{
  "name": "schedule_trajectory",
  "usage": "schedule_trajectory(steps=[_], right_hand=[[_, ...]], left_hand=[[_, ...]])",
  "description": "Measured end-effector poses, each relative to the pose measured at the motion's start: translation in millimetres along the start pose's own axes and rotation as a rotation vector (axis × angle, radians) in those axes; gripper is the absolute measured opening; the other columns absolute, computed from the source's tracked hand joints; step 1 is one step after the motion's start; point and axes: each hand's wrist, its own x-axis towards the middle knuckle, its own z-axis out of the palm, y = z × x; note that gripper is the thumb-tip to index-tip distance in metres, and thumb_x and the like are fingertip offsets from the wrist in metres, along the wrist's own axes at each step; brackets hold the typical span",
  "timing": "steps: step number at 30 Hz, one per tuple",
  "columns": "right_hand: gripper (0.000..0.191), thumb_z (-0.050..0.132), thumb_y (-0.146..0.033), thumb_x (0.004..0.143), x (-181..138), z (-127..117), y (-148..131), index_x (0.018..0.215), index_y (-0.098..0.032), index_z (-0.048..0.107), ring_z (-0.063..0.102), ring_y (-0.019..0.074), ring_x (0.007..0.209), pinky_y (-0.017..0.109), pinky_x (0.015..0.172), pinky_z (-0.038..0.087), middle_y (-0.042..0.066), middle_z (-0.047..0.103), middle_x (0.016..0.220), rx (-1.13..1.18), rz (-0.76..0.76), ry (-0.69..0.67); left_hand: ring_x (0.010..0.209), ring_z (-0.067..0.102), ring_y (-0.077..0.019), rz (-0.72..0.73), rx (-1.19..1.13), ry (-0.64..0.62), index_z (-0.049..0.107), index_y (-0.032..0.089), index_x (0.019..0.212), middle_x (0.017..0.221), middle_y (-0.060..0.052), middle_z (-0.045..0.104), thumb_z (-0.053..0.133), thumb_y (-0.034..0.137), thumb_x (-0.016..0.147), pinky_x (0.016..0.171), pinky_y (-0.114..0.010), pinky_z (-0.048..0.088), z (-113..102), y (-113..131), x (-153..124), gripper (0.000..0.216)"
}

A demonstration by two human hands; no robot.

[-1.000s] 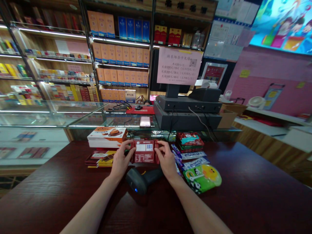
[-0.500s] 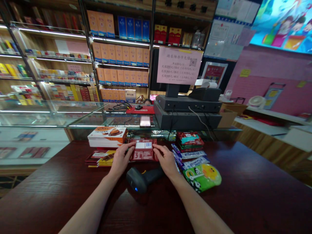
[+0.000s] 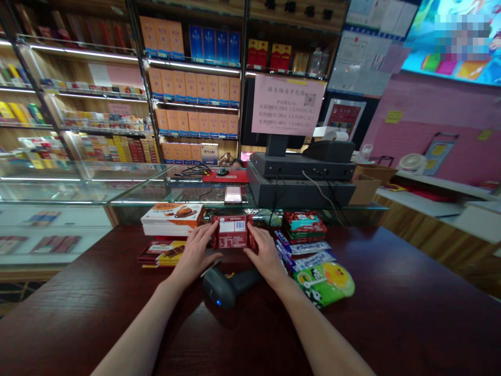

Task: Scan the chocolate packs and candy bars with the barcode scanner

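Observation:
A red snack packet (image 3: 232, 233) with a white barcode label is held between both my hands, barcode side up, at the far edge of the dark wooden counter (image 3: 391, 308). My left hand (image 3: 195, 252) grips its left end and my right hand (image 3: 266, 251) grips its right end, fingers closed on it. Just below my hands a black barcode scanner (image 3: 226, 289) lies on the counter. An orange and white biscuit box (image 3: 172, 218) sits to the left of the packet.
Chocolate bars (image 3: 158, 254) lie under the biscuit box. To the right are red and teal packets (image 3: 305, 224), blue and white candy sticks (image 3: 305, 255) and a green duck pouch (image 3: 324, 283). A till with a pink notice (image 3: 287, 105) stands on the glass case (image 3: 78, 188) behind.
Both hands have carried the red packet away from me, towards the counter's far edge, and it now looks smaller. The scanner has not moved.

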Motion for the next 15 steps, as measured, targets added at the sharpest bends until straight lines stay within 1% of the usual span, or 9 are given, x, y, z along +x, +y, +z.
schedule_trajectory(steps=[3,6,9,12,15], right_hand=[[0.073,0.065,-0.012,0.086,-0.1,-1.7,-4.1,0.153,-0.024,0.039,0.053,0.0303,0.126,0.049,0.1,0.048,0.012,0.061,0.137,-0.056,-0.045,0.017],[0.072,0.064,-0.014,0.088,0.2,-3.3,-7.5,0.154,-0.023,0.037,0.051,0.0306,0.128,0.049,0.101,0.046,0.012,0.06,0.14,-0.095,-0.089,0.036],[0.072,0.064,-0.015,0.089,0.4,-4.4,-9.5,0.155,-0.023,0.036,0.05,0.0302,0.13,0.049,0.103,0.045,0.012,0.059,0.141,-0.113,-0.113,0.051],[0.072,0.063,-0.017,0.09,0.1,-4.8,-10.8,0.155,-0.024,0.035,0.05,0.0298,0.13,0.048,0.103,0.045,0.011,0.059,0.14,-0.109,-0.124,0.045],[0.072,0.063,-0.017,0.09,-0.1,-5.0,-12.6,0.155,-0.025,0.034,0.05,0.0292,0.13,0.047,0.103,0.045,0.011,0.059,0.141,-0.098,-0.145,0.046]], left_hand=[[0.127,0.05,-0.0297,0.026,0.079,0.067,0.022,0.031,0.158,0.138,-0.011,0.054,0.071,0.035,0.085,0.111,-0.051,0.04,1.5,2.5,-0.1,0.088],[0.126,0.05,-0.0303,0.025,0.148,0.127,0.025,0.03,0.157,0.135,-0.011,0.055,0.069,0.037,0.087,0.113,-0.053,0.037,1.4,7.5,0.2,0.083],[0.128,0.05,-0.0306,0.013,0.176,0.156,0.028,0.029,0.156,0.134,-0.011,0.055,0.067,0.036,0.088,0.114,-0.054,0.036,-0.3,11.8,0.4,0.079],[0.13,0.049,-0.0308,0.0,0.177,0.158,0.027,0.029,0.155,0.137,-0.012,0.054,0.067,0.037,0.088,0.114,-0.053,0.036,-3.7,13.7,0.7,0.078],[0.136,0.046,-0.0317,0.013,0.197,0.182,0.023,0.028,0.157,0.144,-0.013,0.051,0.067,0.039,0.088,0.117,-0.053,0.034,-7.9,14.0,1.3,0.082]])
